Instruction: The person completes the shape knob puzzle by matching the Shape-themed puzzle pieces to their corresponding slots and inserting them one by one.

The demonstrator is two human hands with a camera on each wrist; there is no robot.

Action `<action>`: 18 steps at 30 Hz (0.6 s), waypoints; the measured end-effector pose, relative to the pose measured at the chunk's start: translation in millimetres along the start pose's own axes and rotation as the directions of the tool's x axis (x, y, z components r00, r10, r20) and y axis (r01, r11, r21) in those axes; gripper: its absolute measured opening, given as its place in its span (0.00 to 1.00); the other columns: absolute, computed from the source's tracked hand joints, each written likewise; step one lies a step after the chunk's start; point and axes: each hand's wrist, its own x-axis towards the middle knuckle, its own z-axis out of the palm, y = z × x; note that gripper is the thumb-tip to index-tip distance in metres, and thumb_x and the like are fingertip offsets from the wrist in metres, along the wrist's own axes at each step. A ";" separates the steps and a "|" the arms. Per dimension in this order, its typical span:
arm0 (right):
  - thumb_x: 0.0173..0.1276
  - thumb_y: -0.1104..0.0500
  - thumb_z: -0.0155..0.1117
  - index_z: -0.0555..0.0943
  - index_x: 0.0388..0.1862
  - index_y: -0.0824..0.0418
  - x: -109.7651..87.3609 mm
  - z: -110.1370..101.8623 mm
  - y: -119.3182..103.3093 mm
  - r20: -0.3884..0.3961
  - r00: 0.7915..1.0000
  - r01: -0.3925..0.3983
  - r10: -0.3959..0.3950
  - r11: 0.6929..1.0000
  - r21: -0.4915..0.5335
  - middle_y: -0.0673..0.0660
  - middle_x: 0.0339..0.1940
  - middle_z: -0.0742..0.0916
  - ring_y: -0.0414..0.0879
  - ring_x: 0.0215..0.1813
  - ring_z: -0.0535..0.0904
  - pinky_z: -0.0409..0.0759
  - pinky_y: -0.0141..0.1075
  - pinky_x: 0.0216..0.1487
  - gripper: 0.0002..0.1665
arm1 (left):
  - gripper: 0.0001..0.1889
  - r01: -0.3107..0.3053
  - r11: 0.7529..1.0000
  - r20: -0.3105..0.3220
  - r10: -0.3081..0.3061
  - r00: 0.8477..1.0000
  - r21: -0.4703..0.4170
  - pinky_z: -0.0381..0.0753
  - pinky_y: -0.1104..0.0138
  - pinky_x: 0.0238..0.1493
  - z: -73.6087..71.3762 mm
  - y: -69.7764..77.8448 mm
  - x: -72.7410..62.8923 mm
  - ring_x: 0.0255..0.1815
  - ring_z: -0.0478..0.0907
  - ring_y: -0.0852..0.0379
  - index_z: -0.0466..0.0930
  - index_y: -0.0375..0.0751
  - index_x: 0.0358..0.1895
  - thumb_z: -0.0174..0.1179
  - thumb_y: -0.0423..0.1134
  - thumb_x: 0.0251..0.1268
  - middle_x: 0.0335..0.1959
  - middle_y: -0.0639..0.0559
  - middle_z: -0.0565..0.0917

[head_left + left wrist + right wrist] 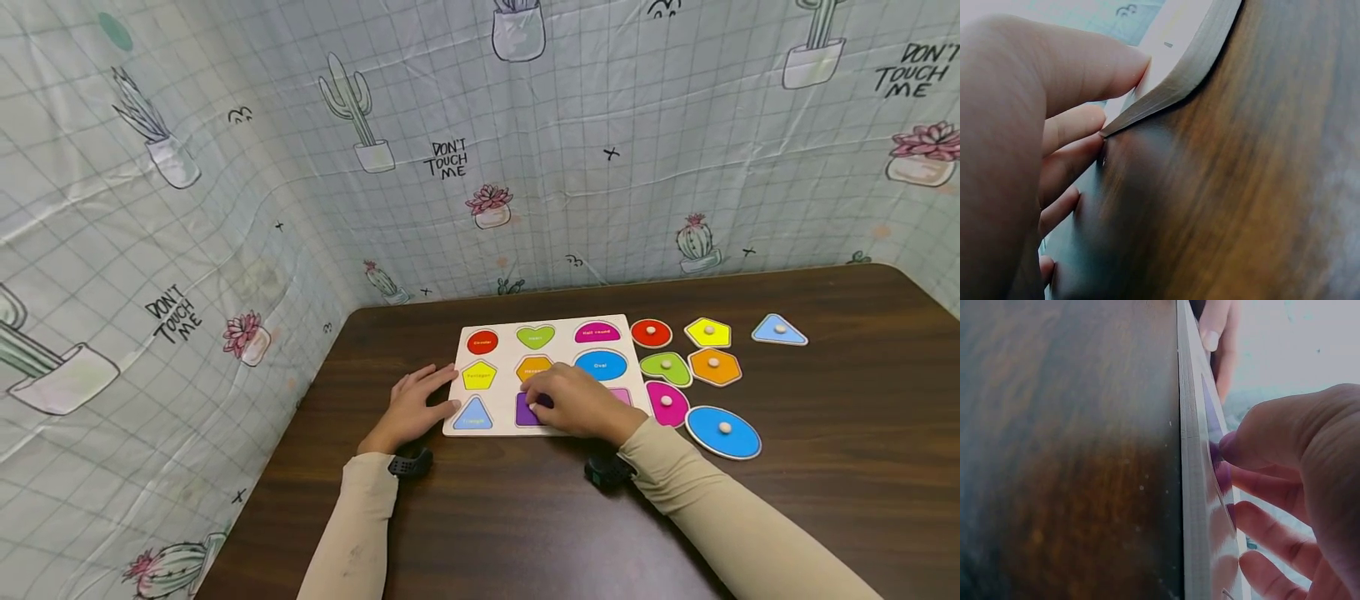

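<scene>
A pale wooden shape-puzzle board lies flat on the table, printed with coloured, labelled shapes. My right hand is over its lower middle, where thumb and fingertips pinch the small knob of a purple square puzzle piece. The right wrist view shows that purple knob against the thumb. Whether the piece lies fully in its recess, I cannot tell. At the board's left edge, my left hand steadies it with spread fingers. In the left wrist view the thumb rests on the board's corner, with fingertips along its side.
Right of the board lie several knobbed pieces: a red circle, yellow pentagon, blue triangle, green heart, orange hexagon, magenta half round and blue oval. A patterned cloth hangs behind the brown table.
</scene>
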 end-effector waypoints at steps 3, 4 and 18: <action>0.65 0.55 0.71 0.88 0.44 0.53 -0.3 -0.5 -0.7 0.006 1.000 -0.006 0.006 1.000 0.010 0.52 0.54 0.87 0.51 0.59 0.78 0.76 0.48 0.61 0.10 | 0.31 -0.004 1.000 0.000 0.004 1.000 0.007 0.39 0.43 0.74 0.1 -0.5 0.1 0.78 0.53 0.47 0.70 0.50 0.74 0.59 0.48 0.68 0.75 0.56 0.67; 0.65 0.55 0.71 0.88 0.44 0.53 -0.5 -0.2 -0.9 0.007 1.000 -0.008 0.008 1.000 0.015 0.52 0.54 0.87 0.51 0.59 0.78 0.76 0.48 0.61 0.09 | 0.31 -0.003 1.000 0.000 0.003 1.000 0.009 0.39 0.43 0.74 0.5 -0.9 -0.1 0.78 0.53 0.47 0.70 0.50 0.74 0.59 0.48 0.68 0.75 0.56 0.67; 0.65 0.55 0.71 0.89 0.48 0.54 0.3 1.2 2.4 0.005 1.000 0.005 -0.006 0.999 0.033 0.52 0.55 0.87 0.51 0.60 0.78 0.75 0.49 0.62 0.13 | 0.31 -0.001 1.000 -0.003 0.001 1.000 0.023 0.39 0.43 0.74 1.3 -2.1 1.1 0.78 0.54 0.48 0.70 0.50 0.74 0.59 0.49 0.68 0.75 0.57 0.67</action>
